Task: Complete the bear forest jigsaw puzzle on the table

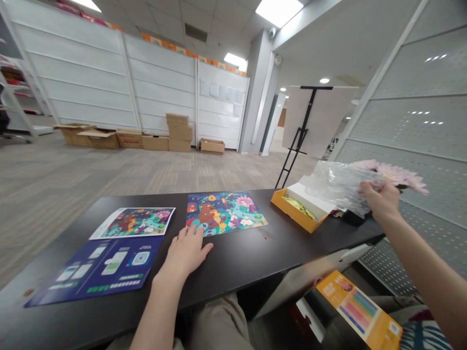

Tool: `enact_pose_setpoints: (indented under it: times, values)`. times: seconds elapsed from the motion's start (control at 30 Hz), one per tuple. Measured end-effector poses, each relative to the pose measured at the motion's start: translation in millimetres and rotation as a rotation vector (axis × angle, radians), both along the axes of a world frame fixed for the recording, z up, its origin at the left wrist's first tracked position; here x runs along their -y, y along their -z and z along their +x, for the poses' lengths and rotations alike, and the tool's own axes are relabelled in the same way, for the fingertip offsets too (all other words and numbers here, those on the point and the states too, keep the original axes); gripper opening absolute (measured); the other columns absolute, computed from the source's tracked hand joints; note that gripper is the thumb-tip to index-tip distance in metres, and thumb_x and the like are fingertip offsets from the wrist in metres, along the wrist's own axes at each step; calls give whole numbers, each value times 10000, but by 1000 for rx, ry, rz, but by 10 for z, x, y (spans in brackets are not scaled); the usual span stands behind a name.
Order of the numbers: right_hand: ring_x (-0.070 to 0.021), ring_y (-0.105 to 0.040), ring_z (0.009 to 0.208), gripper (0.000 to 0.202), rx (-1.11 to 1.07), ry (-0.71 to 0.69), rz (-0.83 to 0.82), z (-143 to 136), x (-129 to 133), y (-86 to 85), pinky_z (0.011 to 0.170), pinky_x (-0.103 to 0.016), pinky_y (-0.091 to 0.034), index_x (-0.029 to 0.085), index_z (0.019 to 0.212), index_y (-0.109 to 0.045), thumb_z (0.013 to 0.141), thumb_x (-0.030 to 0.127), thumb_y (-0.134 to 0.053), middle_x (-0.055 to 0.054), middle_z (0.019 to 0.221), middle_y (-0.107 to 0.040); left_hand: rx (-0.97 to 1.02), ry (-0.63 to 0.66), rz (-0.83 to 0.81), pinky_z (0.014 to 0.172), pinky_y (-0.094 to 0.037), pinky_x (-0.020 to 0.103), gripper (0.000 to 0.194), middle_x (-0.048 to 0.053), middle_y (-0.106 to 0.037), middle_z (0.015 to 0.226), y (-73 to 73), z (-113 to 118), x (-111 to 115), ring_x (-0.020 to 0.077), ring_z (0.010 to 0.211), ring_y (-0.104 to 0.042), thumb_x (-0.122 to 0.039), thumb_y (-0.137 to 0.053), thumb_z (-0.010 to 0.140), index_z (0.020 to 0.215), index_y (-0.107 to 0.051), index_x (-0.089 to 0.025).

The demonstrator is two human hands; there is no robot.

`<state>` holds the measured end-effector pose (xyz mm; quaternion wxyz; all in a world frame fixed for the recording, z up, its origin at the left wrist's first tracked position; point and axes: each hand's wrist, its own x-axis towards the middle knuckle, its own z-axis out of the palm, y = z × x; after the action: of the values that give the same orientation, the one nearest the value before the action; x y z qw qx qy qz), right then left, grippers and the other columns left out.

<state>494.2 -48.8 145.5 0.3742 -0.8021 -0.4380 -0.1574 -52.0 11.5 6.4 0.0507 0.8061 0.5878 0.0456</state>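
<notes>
My left hand (188,249) lies flat on the black table with its fingers spread, the fingertips at the lower left corner of a colourful forest-animal picture (228,212). To its left is a dark blue leaflet (105,267), and a printed sheet (140,222) with the same picture lies at its upper edge. At the table's right end, my right hand (381,194) pinches a crinkled clear plastic bag (337,182). The bag hangs over the edge of an open yellow box (295,214) with a white inside and yellow-green packets in it.
Pink flowers (396,172) stand behind my right hand. Below the table at right rests a yellow box lid (359,308) with coloured stripes. A black easel (304,126) with a pale board stands beyond the table. Cardboard boxes (178,133) line the far white wall.
</notes>
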Motion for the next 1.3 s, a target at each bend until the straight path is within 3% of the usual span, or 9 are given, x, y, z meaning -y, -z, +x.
enact_pose_setpoints:
  times: [0.1, 0.23, 0.4, 0.57, 0.67, 0.77, 1.03, 1.13, 1.3]
  values:
    - [-377, -638, 843, 379, 56, 74, 228, 126, 274, 7, 706, -467, -436, 305, 1090, -678, 841, 539, -514, -126, 909, -723, -11, -6, -14, 1028, -450, 488, 508, 182, -500, 1494, -22, 8, -8, 366, 1358, -460, -440, -510, 955, 1379, -542, -162]
    - [-371, -596, 953, 198, 285, 77, 278, 198, 485, -89, 793, -472, -413, 304, 997, -649, 823, 338, -560, -126, 914, -681, -39, -16, -20, 992, -473, 484, 476, 190, -550, 1429, -71, 48, -18, 372, 1307, -501, -439, -488, 961, 1328, -574, -149]
    - [-344, -552, 1059, 215, 302, -9, 343, 117, 436, -130, 905, -441, -395, 299, 891, -596, 738, 149, -613, -117, 992, -662, -43, -20, -22, 951, -483, 510, 487, 205, -584, 1356, -95, 103, -34, 401, 1251, -529, -456, -470, 953, 1295, -591, -130]
    - [-271, -529, 826, 198, 93, -74, 454, -160, 316, -22, 777, -385, -400, 314, 821, -597, 706, 174, -677, -55, 826, -635, 6, -35, -4, 937, -477, 519, 484, 211, -597, 1334, -58, 105, -32, 411, 1227, -542, -454, -489, 932, 1273, -605, -130]
    - [-219, -463, 658, 130, -21, -161, 467, -475, 170, 48, 647, -359, -378, 325, 882, -603, 780, 262, -651, -17, 747, -589, 54, -35, 29, 945, -467, 538, 456, 218, -613, 1318, -42, 97, -33, 417, 1243, -532, -451, -510, 923, 1229, -637, -139]
    - [-170, -448, 580, 140, -256, -444, 483, -1008, -61, 144, 555, -311, -367, 296, 873, -582, 781, 309, -687, 26, 679, -545, 189, -19, 80, 965, -461, 534, 399, 205, -655, 1268, -69, 117, -39, 406, 1249, -539, -455, -489, 945, 1108, -697, -156]
    - [-111, -516, 579, 281, -805, -984, 262, -2838, -438, 677, 587, -251, -441, 214, 826, -582, 770, 421, -764, 43, 686, -601, 1122, 217, -83, 1052, -467, 426, 520, 117, -680, 1303, -283, 149, 40, 287, 1197, -637, -538, -564, 919, 1311, -588, -197]
    - [-119, -543, 603, 261, -891, -1063, 214, -3104, -476, 824, 616, -267, -459, 207, 851, -618, 804, 420, -761, 22, 721, -632, 1307, 217, -92, 1010, -500, 399, 473, 98, -719, 1211, -361, 68, 69, 262, 1112, -678, -463, -669, 864, 1243, -610, -187]
    - [-159, -617, 744, 362, -1132, -1073, 23, -3048, -475, 867, 636, -285, -480, 192, 973, -719, 725, 429, -837, -55, 949, -710, 1395, 123, -98, 935, -541, 382, 491, 98, -738, 1165, -434, -68, 75, 253, 1046, -705, -435, -725, 806, 1213, -614, -185]
